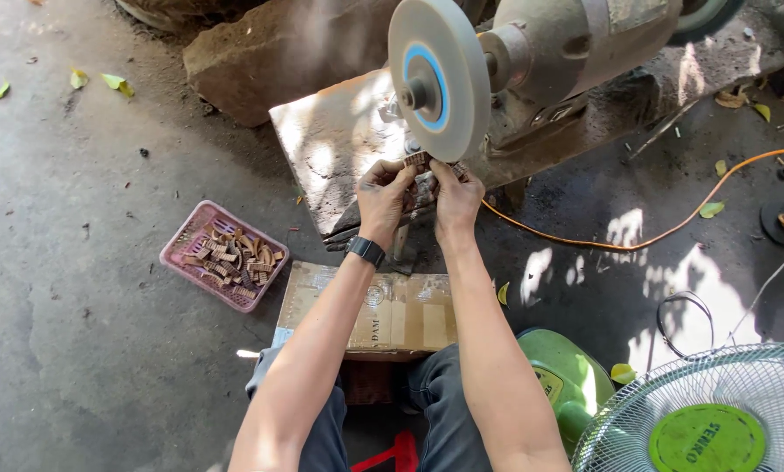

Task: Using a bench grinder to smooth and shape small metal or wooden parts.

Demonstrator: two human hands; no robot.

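Brown and small, the wooden piece (416, 161) sits pinched between the left hand (383, 194) and right hand (456, 197), both gripping it just beyond their fingertips, its top touching the lower rim of the grey grinding wheel (436, 79) directly above.
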